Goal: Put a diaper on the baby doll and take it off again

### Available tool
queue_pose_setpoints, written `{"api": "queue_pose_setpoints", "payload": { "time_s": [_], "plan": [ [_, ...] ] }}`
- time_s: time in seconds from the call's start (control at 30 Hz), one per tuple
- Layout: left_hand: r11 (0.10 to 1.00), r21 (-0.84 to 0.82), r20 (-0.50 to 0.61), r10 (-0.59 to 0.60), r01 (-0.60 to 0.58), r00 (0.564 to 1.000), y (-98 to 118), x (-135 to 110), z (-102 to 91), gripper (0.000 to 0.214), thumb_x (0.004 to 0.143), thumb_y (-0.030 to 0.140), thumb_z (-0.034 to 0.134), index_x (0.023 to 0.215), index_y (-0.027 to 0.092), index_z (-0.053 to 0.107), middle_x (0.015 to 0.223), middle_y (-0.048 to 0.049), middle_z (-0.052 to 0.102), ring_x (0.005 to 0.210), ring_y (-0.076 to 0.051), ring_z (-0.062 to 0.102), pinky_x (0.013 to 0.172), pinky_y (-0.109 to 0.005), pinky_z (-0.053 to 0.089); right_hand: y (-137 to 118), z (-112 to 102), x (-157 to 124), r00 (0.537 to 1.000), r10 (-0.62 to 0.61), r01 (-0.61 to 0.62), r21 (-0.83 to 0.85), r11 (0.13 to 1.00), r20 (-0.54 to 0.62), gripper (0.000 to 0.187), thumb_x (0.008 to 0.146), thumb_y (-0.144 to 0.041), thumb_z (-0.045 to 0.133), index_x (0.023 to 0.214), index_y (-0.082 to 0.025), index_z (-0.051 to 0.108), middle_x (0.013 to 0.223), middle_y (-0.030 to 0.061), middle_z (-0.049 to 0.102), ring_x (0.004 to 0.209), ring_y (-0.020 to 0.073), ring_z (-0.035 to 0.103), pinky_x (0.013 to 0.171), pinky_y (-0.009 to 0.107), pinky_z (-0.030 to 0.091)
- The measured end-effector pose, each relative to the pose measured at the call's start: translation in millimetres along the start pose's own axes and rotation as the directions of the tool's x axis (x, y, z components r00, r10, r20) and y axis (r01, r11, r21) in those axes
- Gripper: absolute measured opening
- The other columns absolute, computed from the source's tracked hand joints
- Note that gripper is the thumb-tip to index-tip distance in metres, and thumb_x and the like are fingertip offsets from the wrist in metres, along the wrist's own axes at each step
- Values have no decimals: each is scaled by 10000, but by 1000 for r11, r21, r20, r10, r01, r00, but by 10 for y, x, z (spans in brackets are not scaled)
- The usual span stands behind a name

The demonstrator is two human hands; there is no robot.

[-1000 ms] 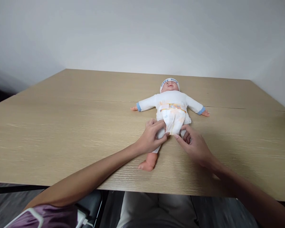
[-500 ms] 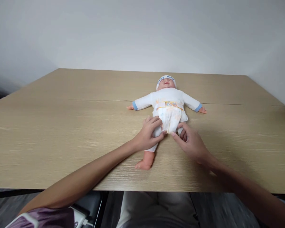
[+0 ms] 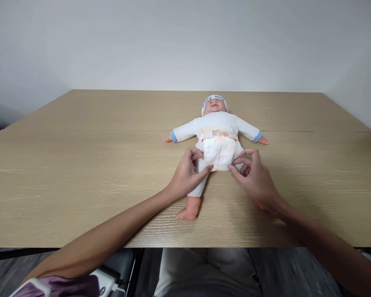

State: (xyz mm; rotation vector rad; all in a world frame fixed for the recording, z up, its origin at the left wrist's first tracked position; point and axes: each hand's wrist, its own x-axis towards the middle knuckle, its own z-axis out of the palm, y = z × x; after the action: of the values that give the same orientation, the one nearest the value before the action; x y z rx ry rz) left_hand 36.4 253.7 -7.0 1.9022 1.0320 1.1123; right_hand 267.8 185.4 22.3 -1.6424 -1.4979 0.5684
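Note:
A baby doll (image 3: 218,123) in a white suit and cap lies on its back on the wooden table (image 3: 80,165), arms spread, head away from me. It wears a white diaper (image 3: 219,150) with a printed waistband. My left hand (image 3: 187,175) pinches the diaper's lower left edge at the doll's thigh, fingers curled. My right hand (image 3: 255,179) pinches the lower right edge in the same way and hides the doll's other leg. One bare foot (image 3: 187,212) sticks out below my left hand.
The table has a seam running across behind the doll's arms. A plain white wall stands behind it. My lap and a chair (image 3: 117,272) show under the near edge. A purple thing (image 3: 58,286) sits at the bottom left.
Both hands have shifted slightly outward along the diaper's leg edges, from its crotch to its sides. The view has tilted a little; the doll lies as before.

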Motion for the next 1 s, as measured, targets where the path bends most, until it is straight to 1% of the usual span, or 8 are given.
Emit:
{"api": "queue_pose_setpoints", "payload": {
  "time_s": [0.07, 0.2, 0.37, 0.53, 0.73, 0.8, 0.9, 1.0],
  "plan": [
    [999, -29, -15, -46, 45, 999, 7, -2, 5, 396, 886, 384, 831, 1121, 233, 549, 1128, -42, 675, 950, -198, 663, 804, -333, 496, -2, -33, 11, 1000, -17, 16, -73, 997, -11, 378, 920, -525, 771, 1093, -272, 549, 991, 12, 841, 563, 165, 626, 676, 351, 493],
    [993, -27, 1, -112, 112, 994, 83, -10, -12, 352, 884, 382, 826, 1117, 221, 616, 1156, -59, 719, 1007, -219, 698, 862, -361, 535, 14, -75, 7, 996, -86, 88, -180, 980, 18, 228, 976, -499, 729, 1020, -277, 704, 1019, 1, 852, 655, 191, 695, 760, 365, 507],
    [988, 17, 22, -156, 155, 988, 138, -28, -37, 312, 889, 380, 808, 1100, 220, 642, 1150, -59, 734, 1021, -223, 698, 915, -386, 548, 27, -65, -12, 988, -151, 155, -195, 969, 34, 199, 976, -444, 715, 1023, -265, 789, 1055, 26, 854, 719, 219, 712, 798, 378, 528],
    [967, -73, 40, -240, 243, 970, 133, -31, -44, 476, 851, 467, 853, 1181, 218, 617, 1116, -60, 760, 983, -227, 720, 858, -370, 549, 11, -91, 3, 994, -91, 98, -137, 986, 61, 246, 969, -486, 714, 1018, -264, 809, 1024, 27, 848, 648, 189, 645, 748, 363, 519],
    [964, -58, 196, -245, 260, 950, 189, 22, -67, 369, 902, 515, 806, 1103, 207, 780, 1103, -66, 813, 1002, -269, 726, 903, -396, 544, -4, -113, 9, 990, -20, 24, -30, 999, 139, 315, 958, -525, 709, 1048, -234, 791, 934, 42, 819, 607, 167, 579, 648, 330, 477],
    [963, -69, 223, -239, 260, 945, 203, 45, -63, 365, 909, 525, 799, 1088, 208, 807, 1079, -58, 824, 1010, -277, 724, 931, -403, 541, -11, -111, 3, 987, -10, 12, -12, 1000, 162, 334, 957, -532, 710, 1072, -228, 791, 939, 44, 812, 615, 164, 572, 636, 325, 466],
    [934, -185, 258, -254, 306, 932, 220, 82, -86, 383, 896, 538, 812, 1090, 207, 809, 1106, -64, 823, 1044, -282, 728, 939, -402, 557, -9, -117, 8, 984, 4, -5, 5, 1000, 180, 368, 958, -555, 707, 1081, -220, 799, 933, 44, 800, 616, 159, 561, 625, 324, 460],
    [887, -275, 299, -288, 371, 910, 236, 120, -163, 371, 868, 517, 847, 1086, 222, 795, 1153, -77, 809, 1071, -283, 734, 920, -407, 587, 26, -129, 40, 977, 31, -43, 52, 998, 211, 402, 947, -603, 714, 1031, -222, 810, 882, 36, 779, 637, 167, 575, 611, 319, 460]
  ]
}}
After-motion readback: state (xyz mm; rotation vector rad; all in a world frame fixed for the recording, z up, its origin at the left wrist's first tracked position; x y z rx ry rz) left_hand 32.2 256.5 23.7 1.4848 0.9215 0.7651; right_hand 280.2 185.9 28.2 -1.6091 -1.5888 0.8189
